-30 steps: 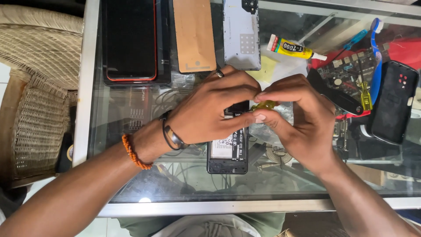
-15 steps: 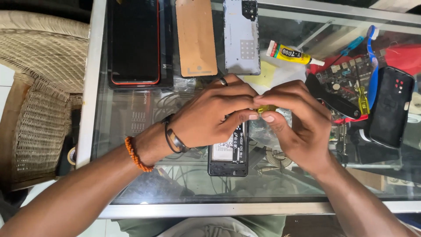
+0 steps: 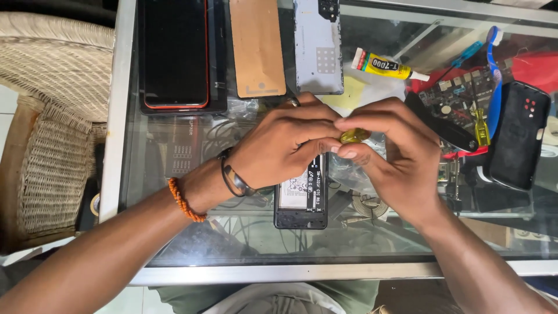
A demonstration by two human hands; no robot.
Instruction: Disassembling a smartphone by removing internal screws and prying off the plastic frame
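Small glossy yellow-green piece (image 3: 354,136) (pinched)

small piece (image 3: 354,136) between fingertips: translucent yellow-green
opened phone (image 3: 302,195): black frame, white battery label
phone (image 3: 175,53) top left: black screen, red edge
flat panel (image 3: 257,46): tan-brown
back cover (image 3: 318,45): grey-blue
glue tube (image 3: 383,65): yellow, black print, white nozzle
wrist bracelet (image 3: 185,200): orange beads
chair (image 3: 49,110): beige woven wicker
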